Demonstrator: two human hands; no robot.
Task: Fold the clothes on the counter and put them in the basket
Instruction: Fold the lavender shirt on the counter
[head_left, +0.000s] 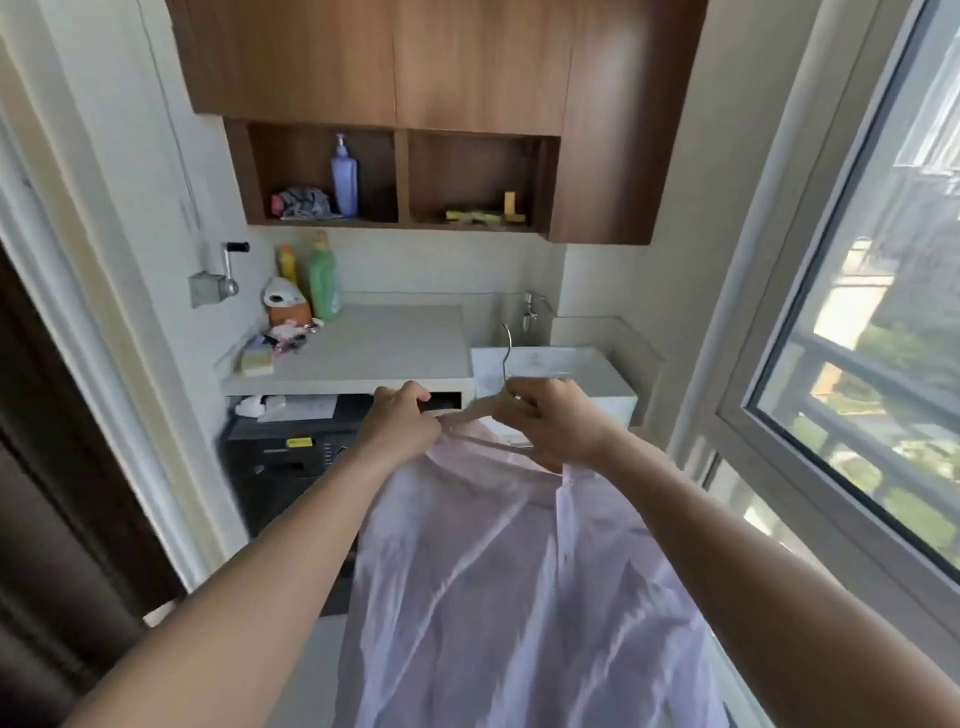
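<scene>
Head view: both bare forearms reach forward from the lower edge toward the centre. A pale lilac shirt (509, 571) of thin, creased fabric hangs in the air from the centre down to 6 o'clock, still on a cream-coloured hanger (480, 409) with a thin metal hook (506, 353) rising toward 12 o'clock. It is in front of the surface, not lying on it.

The left hand (402, 421), just to the 9 o'clock side of centre, has its fingers curled tight, gripping the shirt's shoulder at the hanger's left end. The right hand (550, 415), just to the 3 o'clock side of centre, has its fingers closed round the hanger near the base of the hook. The two hands are near each other, with the hanger's sloping arm between them.

Behind the hands lies a grey stone surface (374, 348). At its 9 o'clock end stand a tall green plastic bottle (323, 280) and a smaller yellow bottle (287, 262), with a yellow sponge (256, 359) near the front edge. A white basin (550, 369) adjoins the surface on its 3 o'clock side. A black washing machine (280, 467) sits under the surface.

At 12 o'clock hangs a brown wooden wall cabinet (415, 57); a lilac pump bottle (344, 179) stands upright in its left open compartment. A large window (883, 312) fills the 3 o'clock side.
</scene>
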